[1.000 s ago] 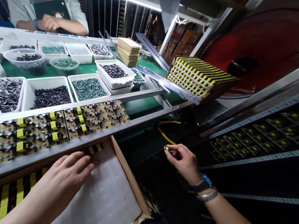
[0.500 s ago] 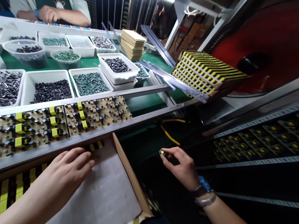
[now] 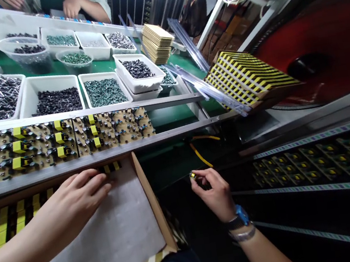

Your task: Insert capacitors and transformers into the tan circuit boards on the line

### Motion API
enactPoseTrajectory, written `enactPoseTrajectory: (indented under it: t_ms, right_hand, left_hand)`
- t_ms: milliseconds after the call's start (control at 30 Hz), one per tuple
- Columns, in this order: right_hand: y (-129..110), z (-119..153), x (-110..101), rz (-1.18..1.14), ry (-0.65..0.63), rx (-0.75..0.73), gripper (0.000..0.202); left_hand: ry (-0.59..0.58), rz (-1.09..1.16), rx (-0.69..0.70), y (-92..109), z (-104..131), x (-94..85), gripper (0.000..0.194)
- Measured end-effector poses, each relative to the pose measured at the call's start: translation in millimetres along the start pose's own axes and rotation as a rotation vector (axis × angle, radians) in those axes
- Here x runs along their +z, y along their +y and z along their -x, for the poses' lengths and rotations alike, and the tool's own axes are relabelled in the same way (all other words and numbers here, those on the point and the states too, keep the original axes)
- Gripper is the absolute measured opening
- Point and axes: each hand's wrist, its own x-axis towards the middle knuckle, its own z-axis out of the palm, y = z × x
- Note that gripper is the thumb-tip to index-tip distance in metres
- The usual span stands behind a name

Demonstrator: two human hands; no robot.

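My right hand (image 3: 214,189) pinches a small yellow-and-black transformer (image 3: 192,175) between thumb and fingertips, over the dark space right of the cardboard box. My left hand (image 3: 82,191) reaches into that box (image 3: 151,197), palm down, fingers loosely stretched and a little apart. Its fingertips are beside a few transformers (image 3: 112,166) along the far wall; the thumb is hidden. More yellow-and-black transformers (image 3: 4,224) stand in rows at the box's left, partly behind my forearm. A pale sheet (image 3: 124,229) lines the box floor.
Circuit boards (image 3: 114,127) with mounted parts lie on a metal-railed track just beyond the box. Behind stand white bins (image 3: 55,99) of small components. A striped box (image 3: 247,78) and plastic tubes (image 3: 212,91) are at right. A co-worker's hand (image 3: 72,6) shows across the line.
My view has shifted slightly. Both my hands keep nearly the same pose, the right still pinching the transformer. Across the line, the co-worker's hands have moved apart.
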Motion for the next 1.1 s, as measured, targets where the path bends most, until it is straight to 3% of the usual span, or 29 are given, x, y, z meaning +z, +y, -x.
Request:
enactPoseTrajectory:
  t_ms: [267, 933, 1100]
  right_hand:
    - [-1, 0, 0, 0.020, 0.045, -0.003, 0.016]
    - [-1, -3, 1, 0.125, 0.019, -0.032, 0.014]
    - [-10, -13, -10, 0.083, -0.009, -0.046, 0.013]
  left_hand:
    - [-0.012, -0.001, -0.004, 0, 0, 0.4, 0.042]
    - [0.031, 0.019, -0.009, 2, 1, 2.1, 0.040]
    - [0.081, 0.044, -0.021, 0, -1, 8.3, 0.039]
